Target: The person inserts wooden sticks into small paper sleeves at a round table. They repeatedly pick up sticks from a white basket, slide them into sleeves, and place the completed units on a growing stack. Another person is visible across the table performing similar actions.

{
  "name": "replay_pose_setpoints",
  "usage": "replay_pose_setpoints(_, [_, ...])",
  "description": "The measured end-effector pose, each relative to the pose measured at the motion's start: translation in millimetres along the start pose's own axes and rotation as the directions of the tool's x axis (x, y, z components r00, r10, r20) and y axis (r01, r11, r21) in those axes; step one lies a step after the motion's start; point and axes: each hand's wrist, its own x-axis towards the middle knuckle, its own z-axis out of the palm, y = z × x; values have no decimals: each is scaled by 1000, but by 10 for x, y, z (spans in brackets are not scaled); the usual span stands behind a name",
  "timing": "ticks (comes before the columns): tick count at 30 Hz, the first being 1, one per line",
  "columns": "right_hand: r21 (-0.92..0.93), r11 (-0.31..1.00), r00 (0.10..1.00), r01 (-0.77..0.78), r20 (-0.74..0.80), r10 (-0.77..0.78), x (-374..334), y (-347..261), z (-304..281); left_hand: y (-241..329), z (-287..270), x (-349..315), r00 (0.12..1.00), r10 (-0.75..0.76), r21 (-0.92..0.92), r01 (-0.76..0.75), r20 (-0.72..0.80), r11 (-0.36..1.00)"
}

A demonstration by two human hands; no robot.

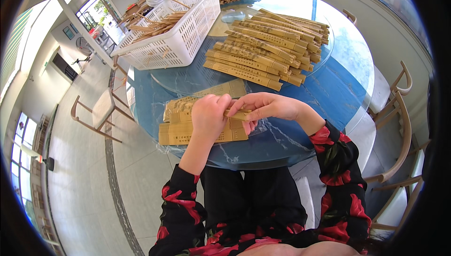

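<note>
Item: paper sleeve (237, 114), pinched between my left hand (209, 115) and right hand (265, 107), above flat sleeve stack (188, 131). Risk, I judge: loose grip drops it among the stack.

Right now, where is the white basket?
In the head view the white basket sits at the far left of the round table, left of the big sleeve stack, with loose chopsticks inside.

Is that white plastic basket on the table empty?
No: the white plastic basket on the round table holds a loose heap of bare wooden chopsticks.
</note>
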Motion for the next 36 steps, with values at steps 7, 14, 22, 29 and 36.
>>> replay_pose_setpoints(7, [2,1000,1000,12,9,-12,6,22,-10,-3,10,-1,1000,-2,8,2,5,1000])
replay_pose_setpoints(14, [-8,1000,1000,-9,8,9,-1,-11,-1,-7,9,1,1000,2,-4,-2,-4,1000])
replay_pose_setpoints(22, [-41,999,1000,-18,-13,17,5,-31,15,1,20,9,1000,-7,14,7,-16,1000])
replay_pose_setpoints(29, [-164,986,993,-28,-117,9,27,-4,24,32,62,6,997,-72,49,73,-13,996])
replay_pose_setpoints(36, [-86,992,909,94,-399,-120,32,82,-80,112,-77,117,948,79,230,-7,-309,973])
